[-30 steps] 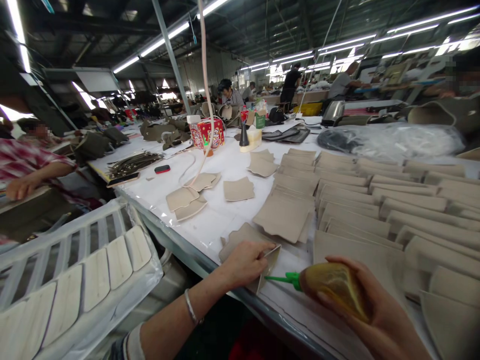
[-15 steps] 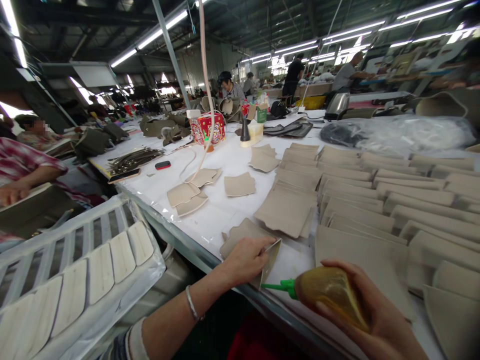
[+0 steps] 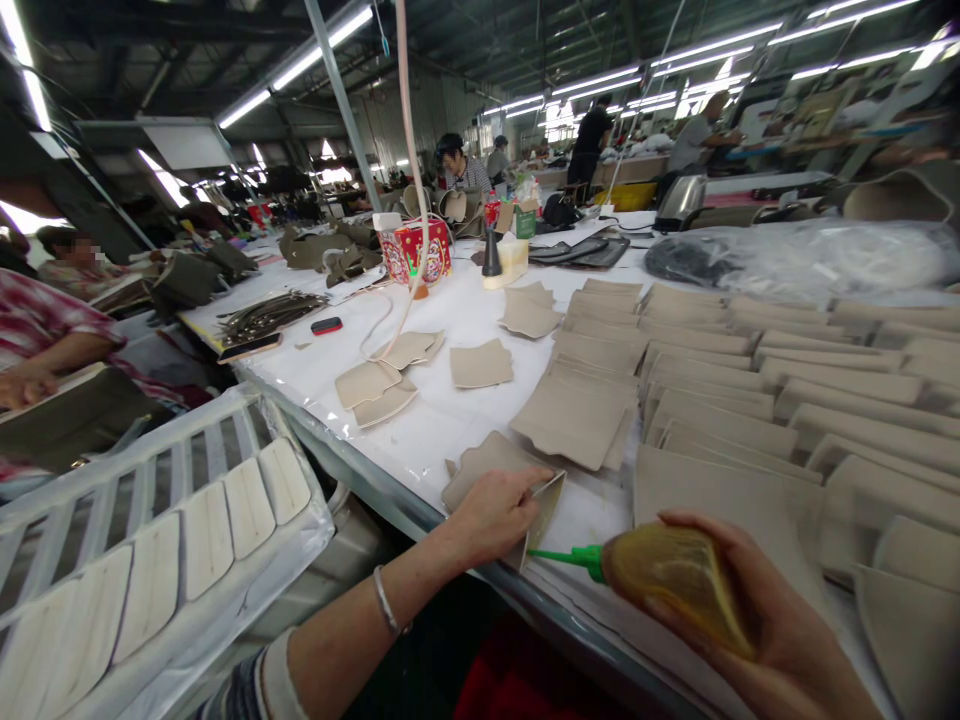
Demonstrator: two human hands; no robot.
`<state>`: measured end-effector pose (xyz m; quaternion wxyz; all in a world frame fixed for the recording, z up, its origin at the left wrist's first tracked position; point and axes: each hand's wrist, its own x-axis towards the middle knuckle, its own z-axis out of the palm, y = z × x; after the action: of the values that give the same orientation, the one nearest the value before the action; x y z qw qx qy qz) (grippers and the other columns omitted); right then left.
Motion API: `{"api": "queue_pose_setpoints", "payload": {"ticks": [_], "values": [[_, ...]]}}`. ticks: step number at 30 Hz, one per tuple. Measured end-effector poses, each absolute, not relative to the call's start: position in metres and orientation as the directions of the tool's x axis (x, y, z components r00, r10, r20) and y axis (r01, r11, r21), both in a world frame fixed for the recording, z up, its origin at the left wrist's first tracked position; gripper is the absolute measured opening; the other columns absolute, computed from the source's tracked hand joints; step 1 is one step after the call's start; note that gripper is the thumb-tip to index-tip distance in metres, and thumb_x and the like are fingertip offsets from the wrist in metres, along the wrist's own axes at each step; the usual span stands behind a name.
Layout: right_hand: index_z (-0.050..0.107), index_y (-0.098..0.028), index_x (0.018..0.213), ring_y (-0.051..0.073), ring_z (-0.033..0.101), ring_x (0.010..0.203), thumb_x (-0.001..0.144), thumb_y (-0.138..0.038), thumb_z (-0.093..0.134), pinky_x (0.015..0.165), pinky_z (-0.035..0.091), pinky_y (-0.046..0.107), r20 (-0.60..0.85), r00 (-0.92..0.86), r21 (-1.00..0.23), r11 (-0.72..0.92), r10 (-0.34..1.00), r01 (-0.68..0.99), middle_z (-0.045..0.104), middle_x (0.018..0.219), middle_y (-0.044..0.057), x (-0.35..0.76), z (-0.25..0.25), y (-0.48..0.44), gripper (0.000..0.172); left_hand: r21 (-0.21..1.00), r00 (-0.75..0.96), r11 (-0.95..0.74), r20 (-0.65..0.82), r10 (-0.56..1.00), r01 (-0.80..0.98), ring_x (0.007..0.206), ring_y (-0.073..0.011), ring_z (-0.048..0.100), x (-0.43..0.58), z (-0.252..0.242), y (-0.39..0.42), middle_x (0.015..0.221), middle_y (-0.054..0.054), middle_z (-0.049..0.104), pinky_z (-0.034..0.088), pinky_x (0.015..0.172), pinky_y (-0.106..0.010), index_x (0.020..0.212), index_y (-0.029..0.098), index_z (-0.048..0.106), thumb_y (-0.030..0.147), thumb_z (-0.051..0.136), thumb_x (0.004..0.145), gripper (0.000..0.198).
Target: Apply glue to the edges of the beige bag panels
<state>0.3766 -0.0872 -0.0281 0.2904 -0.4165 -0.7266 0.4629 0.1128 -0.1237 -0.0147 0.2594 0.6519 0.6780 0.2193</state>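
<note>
The person's left hand [image 3: 491, 515] gripped a beige piece [image 3: 546, 512] at the near edge of the bench [image 3: 412, 450], forefinger stretched along its raised flap. The right hand [image 3: 784, 620] grasped an amber bottle [image 3: 679, 580], its green nozzle [image 3: 570, 558] reaching the flap's lower end; whether they touched was unclear.

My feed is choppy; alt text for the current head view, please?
A person's right hand holds a yellowish bottle, its green nozzle pointing at a beige piece under the left hand on the white table. More beige pieces lie in overlapping rows to the right.
</note>
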Motion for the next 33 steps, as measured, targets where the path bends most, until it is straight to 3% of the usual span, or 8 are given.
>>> {"api": "queue_pose_setpoints", "payload": {"ticks": [3, 8, 14, 17, 20, 25, 30, 33], "values": [[0.057, -0.025, 0.121, 0.028, 0.071, 0.08, 0.079, -0.057, 0.075, 0.074, 0.061, 0.033, 0.072, -0.454, -0.913, 0.242, 0.888, 0.328, 0.07, 0.103, 0.005, 0.373, -0.025, -0.091, 0.056, 0.643, -0.019, 0.055, -0.064, 0.998, 0.764, 0.078, -0.0186, 0.065, 0.113, -0.015, -0.123, 0.09, -0.002, 0.075, 0.05, 0.083, -0.028, 0.132, 0.022, 0.063, 0.015, 0.043, 0.084, 0.053], [0.062, -0.025, 0.112, 0.03, 0.072, 0.081, 0.072, -0.056, 0.078, 0.06, 0.062, 0.03, 0.168, -0.406, -0.9, 0.308, 0.898, 0.309, 0.072, 0.1, 0.005, 0.373, -0.024, -0.086, 0.053, 0.639, -0.021, 0.053, -0.058, 0.998, 0.768, 0.074, -0.0189, 0.064, 0.113, -0.014, -0.123, 0.083, -0.002, 0.074, 0.05, 0.081, -0.028, 0.132, 0.021, 0.064, 0.015, 0.042, 0.083, 0.053], [0.057, -0.028, 0.119, 0.029, 0.072, 0.083, 0.078, -0.058, 0.074, 0.064, 0.061, 0.029, 0.05, -0.416, -0.941, 0.183, 0.908, 0.286, 0.071, 0.104, 0.004, 0.371, -0.021, -0.092, 0.054, 0.651, -0.007, 0.04, -0.052, 0.999, 0.758, 0.074, -0.0187, 0.064, 0.113, -0.014, -0.124, 0.084, -0.002, 0.074, 0.05, 0.078, -0.027, 0.131, 0.021, 0.064, 0.015, 0.043, 0.083, 0.053], [0.062, -0.026, 0.112, 0.029, 0.071, 0.08, 0.073, -0.055, 0.077, 0.064, 0.061, 0.029, 0.138, -0.406, -0.903, 0.283, 0.904, 0.322, 0.071, 0.1, 0.004, 0.371, -0.018, -0.087, 0.051, 0.648, -0.003, 0.034, -0.049, 0.999, 0.761, 0.075, -0.0191, 0.065, 0.113, -0.013, -0.124, 0.087, -0.003, 0.075, 0.05, 0.078, -0.028, 0.131, 0.02, 0.064, 0.014, 0.042, 0.083, 0.053], [0.063, -0.025, 0.111, 0.03, 0.071, 0.086, 0.075, -0.05, 0.077, 0.07, 0.061, 0.031, 0.198, -0.435, -0.862, 0.367, 0.878, 0.349, 0.071, 0.105, 0.006, 0.372, -0.018, -0.081, 0.046, 0.645, 0.001, 0.031, -0.049, 0.999, 0.764, 0.077, -0.0194, 0.066, 0.113, -0.014, -0.123, 0.09, -0.004, 0.075, 0.05, 0.08, -0.028, 0.131, 0.019, 0.064, 0.014, 0.042, 0.083, 0.053], [0.056, -0.026, 0.121, 0.028, 0.07, 0.089, 0.084, -0.049, 0.074, 0.075, 0.06, 0.03, 0.15, -0.536, -0.878, 0.361, 0.831, 0.314, 0.068, 0.111, 0.005, 0.375, -0.025, -0.079, 0.047, 0.667, 0.014, 0.015, -0.037, 0.999, 0.745, 0.082, -0.0201, 0.067, 0.112, -0.017, -0.122, 0.097, -0.004, 0.076, 0.051, 0.08, -0.028, 0.131, 0.019, 0.063, 0.013, 0.043, 0.082, 0.053], [0.055, -0.031, 0.126, 0.027, 0.065, 0.101, 0.088, -0.051, 0.066, 0.084, 0.055, 0.03, 0.312, -0.448, -0.767, 0.5, 0.838, 0.401, 0.064, 0.12, 0.002, 0.378, -0.027, -0.071, 0.044, 0.659, 0.001, 0.021, -0.033, 0.999, 0.752, 0.077, -0.0204, 0.067, 0.112, -0.019, -0.122, 0.09, -0.004, 0.076, 0.051, 0.081, -0.029, 0.13, 0.019, 0.064, 0.013, 0.042, 0.082, 0.053], [0.056, -0.03, 0.124, 0.028, 0.066, 0.098, 0.088, -0.054, 0.067, 0.085, 0.055, 0.033, 0.312, -0.45, -0.763, 0.503, 0.837, 0.406, 0.064, 0.117, 0.003, 0.375, -0.026, -0.073, 0.045, 0.654, 0.002, 0.025, -0.041, 0.999, 0.756, 0.08, -0.0206, 0.068, 0.113, -0.018, -0.122, 0.092, -0.004, 0.076, 0.051, 0.083, -0.029, 0.129, 0.019, 0.065, 0.012, 0.043, 0.081, 0.053]]}}
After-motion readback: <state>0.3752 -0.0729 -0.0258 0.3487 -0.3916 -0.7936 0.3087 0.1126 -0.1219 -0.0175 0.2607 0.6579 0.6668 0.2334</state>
